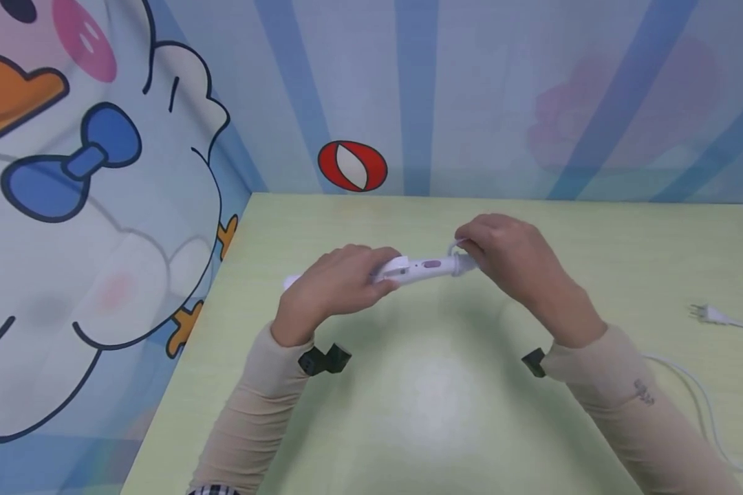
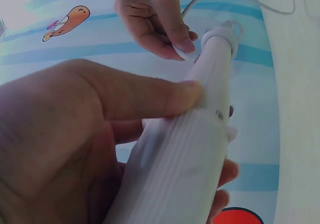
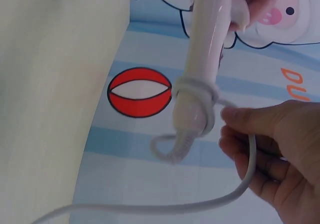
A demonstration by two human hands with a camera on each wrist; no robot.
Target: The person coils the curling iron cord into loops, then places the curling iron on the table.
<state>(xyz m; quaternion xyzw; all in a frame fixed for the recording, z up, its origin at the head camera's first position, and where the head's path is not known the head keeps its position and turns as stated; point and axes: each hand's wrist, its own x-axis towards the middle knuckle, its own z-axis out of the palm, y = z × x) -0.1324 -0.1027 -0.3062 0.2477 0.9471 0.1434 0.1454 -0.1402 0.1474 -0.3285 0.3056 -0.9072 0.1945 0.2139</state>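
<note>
My left hand (image 1: pixel 340 278) grips a white hair curling iron (image 1: pixel 430 268) around its thicker part, thumb along the body. A small purple button panel shows on the handle, close to a lever-like tab. At the handle's far end, a white power cord (image 3: pixel 207 111) loops around the body in the right wrist view. My right hand (image 1: pixel 514 254) pinches this cord between thumb and fingers, right beside the handle end. From there the cord bends down and runs off to the left in that view. The iron's other end is mostly hidden behind my left hand.
On the right of the pale green table (image 1: pixel 427 399) lies the two-pin plug (image 1: pixel 712 314). A stretch of cord (image 1: pixel 708 405) curves near my right sleeve. Printed cartoon walls (image 1: pixel 483 103) stand behind and to the left of the table.
</note>
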